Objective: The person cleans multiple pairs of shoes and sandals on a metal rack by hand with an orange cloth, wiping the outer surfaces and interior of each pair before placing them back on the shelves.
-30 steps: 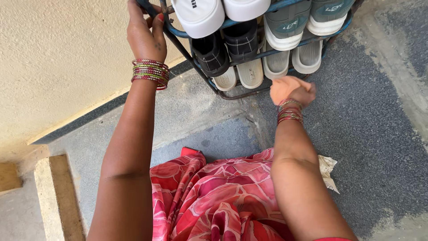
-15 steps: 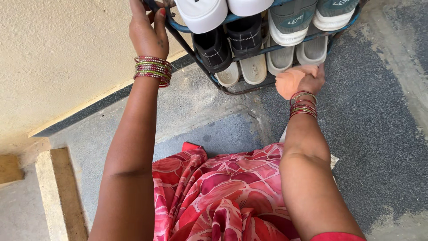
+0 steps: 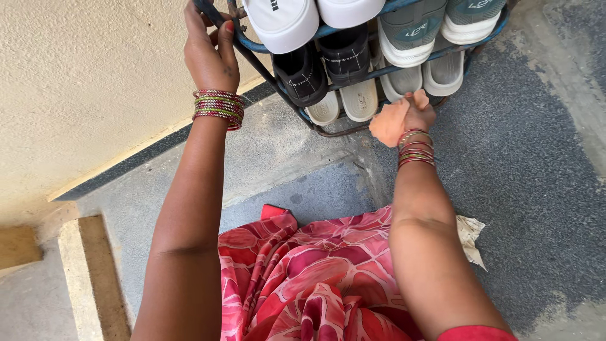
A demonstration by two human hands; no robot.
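Right hand (image 3: 418, 113) shifted left — cloth (image 3: 388, 123) bunched, axisless.

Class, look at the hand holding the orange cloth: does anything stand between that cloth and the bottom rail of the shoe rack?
Nothing visible does. The right hand presses the orange cloth right up to the rack's bottom rail; the pale slippers sit above it, not between.

Both arms bare, stacked red, green and gold bangles (image 3: 218, 105) on each wrist, red-painted nails, pink-and-red patterned garment (image 3: 303, 278) below.
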